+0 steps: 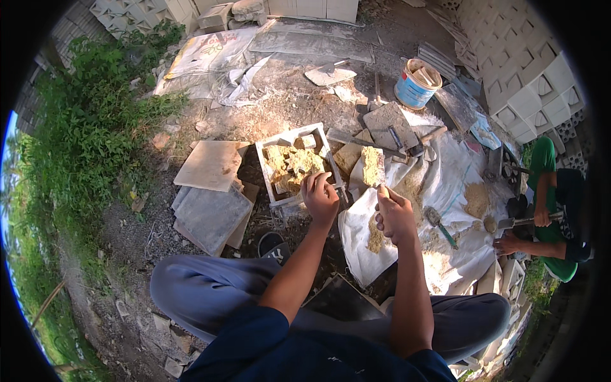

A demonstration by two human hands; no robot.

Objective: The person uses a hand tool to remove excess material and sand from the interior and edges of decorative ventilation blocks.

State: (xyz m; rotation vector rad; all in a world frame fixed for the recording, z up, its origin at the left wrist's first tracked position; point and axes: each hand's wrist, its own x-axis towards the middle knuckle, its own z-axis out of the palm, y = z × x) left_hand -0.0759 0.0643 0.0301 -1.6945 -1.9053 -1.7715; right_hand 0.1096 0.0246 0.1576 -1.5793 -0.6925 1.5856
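My right hand [397, 217] is closed round the handle of a trowel [382, 170], whose flat blade points away from me. A layer of crumbly yellowish mix [372, 165] lies on that blade. To its left sits a square, pale-rimmed mould frame [278, 138] with lumps of the same yellowish mix [296, 162] inside. My left hand [321, 198] is over the frame's near right corner, fingers bent and a little apart, with nothing seen in them. Whether its fingertips touch the mix cannot be made out.
Stacked flat tiles [212, 215] lie left of the frame. A hammer [425, 141] rests on slabs beyond the trowel. White sheeting [360, 219] with sand and a green-handled brush [442, 228] spreads to the right. Farther off stands a blue-and-white bucket [417, 86]. Another person's hand [507, 242] works at far right.
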